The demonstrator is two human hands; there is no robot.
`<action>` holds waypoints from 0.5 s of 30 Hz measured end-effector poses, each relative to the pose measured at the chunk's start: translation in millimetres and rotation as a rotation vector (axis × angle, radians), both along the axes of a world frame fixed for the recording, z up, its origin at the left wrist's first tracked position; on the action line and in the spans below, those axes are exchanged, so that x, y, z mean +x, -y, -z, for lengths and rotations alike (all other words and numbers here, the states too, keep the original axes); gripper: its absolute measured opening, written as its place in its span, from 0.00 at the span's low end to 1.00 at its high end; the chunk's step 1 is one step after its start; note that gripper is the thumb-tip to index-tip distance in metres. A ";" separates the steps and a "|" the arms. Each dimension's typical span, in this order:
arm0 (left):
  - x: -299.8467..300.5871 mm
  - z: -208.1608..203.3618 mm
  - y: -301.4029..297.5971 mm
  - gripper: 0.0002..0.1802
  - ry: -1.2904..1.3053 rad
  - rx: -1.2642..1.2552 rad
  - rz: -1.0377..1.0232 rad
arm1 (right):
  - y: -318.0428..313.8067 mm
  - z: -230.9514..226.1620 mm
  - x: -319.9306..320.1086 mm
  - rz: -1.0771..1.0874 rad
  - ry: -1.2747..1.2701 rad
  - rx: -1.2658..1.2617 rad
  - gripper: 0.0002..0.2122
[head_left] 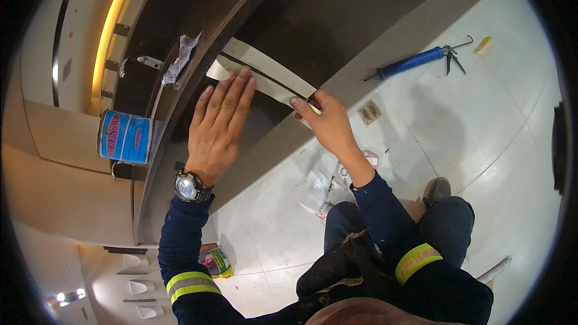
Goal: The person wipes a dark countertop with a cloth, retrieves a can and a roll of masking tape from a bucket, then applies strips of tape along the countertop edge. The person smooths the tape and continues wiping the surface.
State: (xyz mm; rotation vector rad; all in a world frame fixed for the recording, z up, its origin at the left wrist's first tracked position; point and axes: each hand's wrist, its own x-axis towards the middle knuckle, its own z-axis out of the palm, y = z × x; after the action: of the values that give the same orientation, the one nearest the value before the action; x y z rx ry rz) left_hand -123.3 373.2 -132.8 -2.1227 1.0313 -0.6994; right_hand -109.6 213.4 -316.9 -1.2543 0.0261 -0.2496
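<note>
Two pale strips of masking tape run side by side along a dark brown panel, with a narrow dark gap between them. My left hand lies flat with its fingers stretched out over the strip nearer to me, beside its left end. A bit of that strip curls up next to the fingertips. At the right end of the strips, by the panel's lower edge, my right hand pinches the tape between thumb and fingers. The exact grip is partly hidden behind the fingers.
A blue can and crumpled paper rest on the brown ledge to the left. On the tiled floor lie a blue caulking gun, a plastic bag and a colourful packet. A floor drain sits beyond my right hand.
</note>
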 end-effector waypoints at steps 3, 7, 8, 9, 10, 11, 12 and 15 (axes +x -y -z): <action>-0.2 -10.3 6.4 0.37 0.058 -0.056 0.012 | 0.0 -1.1 0.8 0.016 0.054 0.030 0.25; 2.7 4.1 6.8 0.40 0.098 -0.133 -0.012 | -0.6 5.5 4.2 0.002 0.004 -0.068 0.24; 2.3 5.8 8.4 0.41 0.104 -0.152 -0.010 | -2.7 5.6 4.4 -0.001 0.011 -0.037 0.24; 2.2 7.1 10.1 0.42 0.109 -0.171 -0.008 | -4.6 5.6 4.5 -0.003 0.018 -0.006 0.24; 1.6 10.5 11.2 0.43 0.112 -0.194 -0.007 | -4.5 4.1 2.8 -0.012 0.023 0.020 0.24; 0.3 12.8 13.8 0.44 0.107 -0.217 -0.013 | -3.6 2.4 1.5 -0.020 0.028 0.046 0.24; -1.1 14.2 17.1 0.44 0.102 -0.241 -0.019 | -2.5 0.6 0.4 -0.029 0.033 0.073 0.24; 5.4 18.2 17.9 0.40 0.070 -0.327 0.123 | 1.8 6.2 1.8 -0.043 0.001 -0.018 0.20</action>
State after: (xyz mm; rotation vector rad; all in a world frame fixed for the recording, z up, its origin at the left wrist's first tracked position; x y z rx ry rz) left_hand -117.9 355.4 -151.0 -2.3029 1.0756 -1.0560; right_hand -107.7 211.6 -323.2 -1.2714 -0.0038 -0.2142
